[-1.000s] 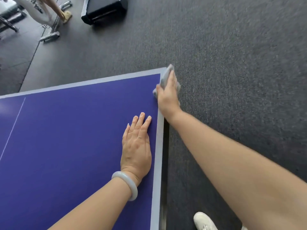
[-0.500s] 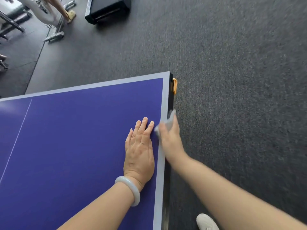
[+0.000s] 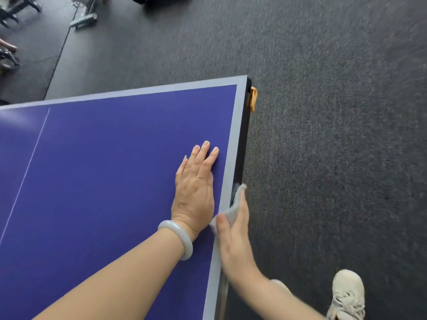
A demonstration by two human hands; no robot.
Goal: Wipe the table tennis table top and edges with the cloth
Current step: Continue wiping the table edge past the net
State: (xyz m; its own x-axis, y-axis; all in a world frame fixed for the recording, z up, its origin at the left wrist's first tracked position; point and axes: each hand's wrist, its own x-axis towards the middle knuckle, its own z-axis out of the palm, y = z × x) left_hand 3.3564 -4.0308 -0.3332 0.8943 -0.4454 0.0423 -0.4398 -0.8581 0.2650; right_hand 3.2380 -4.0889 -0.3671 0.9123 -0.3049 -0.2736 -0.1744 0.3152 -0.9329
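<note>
- Both your hands sit side by side at the right edge of the bench (image 3: 115, 169).
- Your left hand (image 3: 195, 188) lies flat on the blue top, fingers straight.
- Your right hand (image 3: 233, 241) pinches the cloth (image 3: 232, 210) between thumb and fingers.
- That pale grey cloth is bunched, folded over the bench's border and dark side.

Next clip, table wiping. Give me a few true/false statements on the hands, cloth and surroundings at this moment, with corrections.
1. The right hand presses the cloth against the table's side edge. True.
2. The left hand grips a second cloth. False: it lies flat on the blue table top, holding nothing.
3. A pale bracelet sits on the left wrist. True.
4. The floor is bare wood. False: it is dark carpet.
</note>
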